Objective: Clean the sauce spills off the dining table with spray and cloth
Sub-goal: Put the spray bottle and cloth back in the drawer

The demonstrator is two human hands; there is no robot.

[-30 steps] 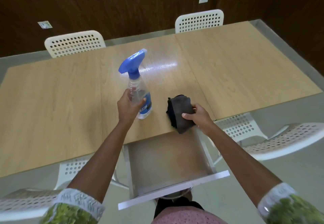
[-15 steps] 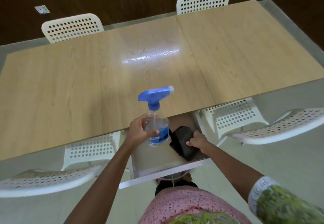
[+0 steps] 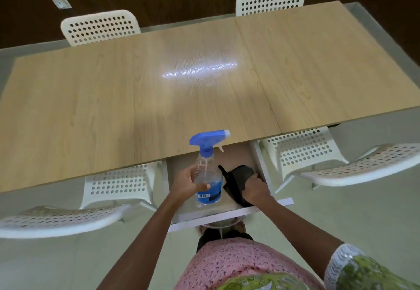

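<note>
Holding the spray bottle in the left hand and gripping the dark cloth with the right hand over the open drawer at the counter's near edge, the person could knock the bottle's head against that edge.

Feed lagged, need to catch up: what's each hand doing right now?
Left hand: grips the spray bottle over the open drawer.
Right hand: grips the dark cloth.

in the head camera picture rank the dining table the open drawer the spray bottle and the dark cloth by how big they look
1. dining table
2. open drawer
3. spray bottle, held in the left hand
4. dark cloth, partly hidden by the right hand; its rank is unsure
</note>
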